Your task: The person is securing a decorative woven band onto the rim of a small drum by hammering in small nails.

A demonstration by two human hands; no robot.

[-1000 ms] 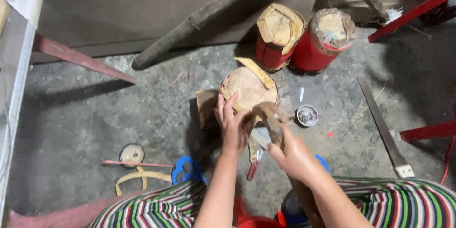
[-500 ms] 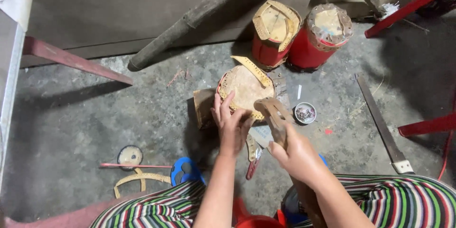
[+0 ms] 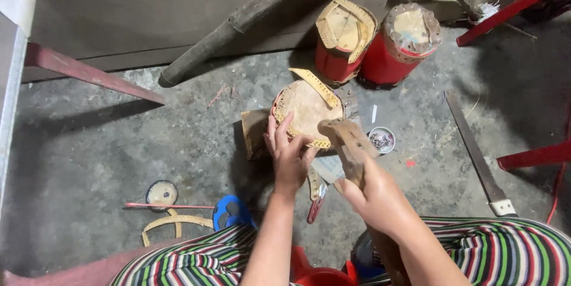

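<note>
On the grey concrete floor between my knees, the small round drum with its pale hide skin and laced yellow rim strip (image 3: 307, 109) sits on a low wooden block (image 3: 254, 133), and that spot has not changed over the last second. What has changed is slight: my left hand (image 3: 289, 154) has slid a little lower along the near edge of the skin, and the worn wooden mallet (image 3: 351, 145) in my right hand (image 3: 380, 198) has swung nearer the rim, its head now just beside the laced edge. I read that as the strip being worked round, with the loose end of the strip (image 3: 316, 85) still standing up at the far side

My left hand is spread, fingers fanned and pressed flat on the hide, steadying the drum. My right hand is wrapped tight around the mallet handle, fist closed

Behind the drum stand two red cylindrical drum bodies (image 3: 343, 41) touching one another. A small round tin of nails (image 3: 381, 140) lies just right of the mallet, red-handled pliers (image 3: 316, 200) under my wrists, and a long flat metal saw blade (image 3: 476, 155) well off to the right
</note>
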